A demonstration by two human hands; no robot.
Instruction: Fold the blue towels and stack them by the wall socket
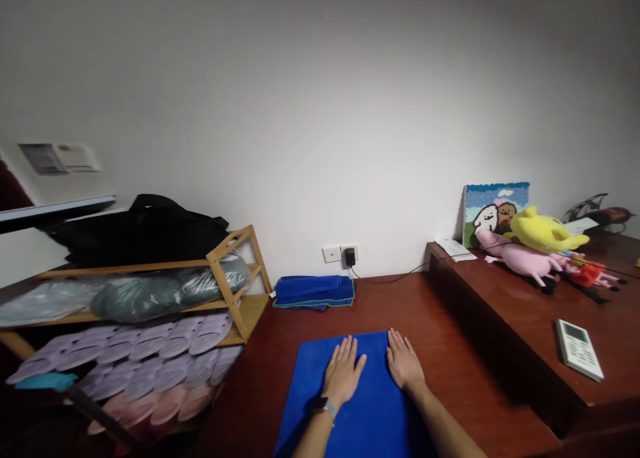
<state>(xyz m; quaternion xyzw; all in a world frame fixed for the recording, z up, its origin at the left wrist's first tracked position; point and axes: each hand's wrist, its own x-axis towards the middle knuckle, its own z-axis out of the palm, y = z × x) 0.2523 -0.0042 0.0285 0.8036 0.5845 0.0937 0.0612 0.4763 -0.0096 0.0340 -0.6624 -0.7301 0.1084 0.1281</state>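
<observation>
A blue cloth [367,405] lies spread flat on the reddish-brown wooden table [460,378]. My left hand [343,371] rests palm down on the cloth, its fingers stretched out and the thumb apart, with a watch on the wrist. At the cloth's far right corner, my right hand [404,361] lies flat with fingers extended, partly over the edge. Neither hand grips anything. Behind them, near the wall, sits a folded stack of blue cloths [315,290] with green-edged borders. The cloth's near end runs out of view.
On the left stands a wooden rack [245,278] with slippers [150,345] and a black bag [145,231]. A raised surface at right holds plush toys [543,231], a picture [495,208] and a white remote [580,350]. A black plug [349,256] sits in the wall outlet.
</observation>
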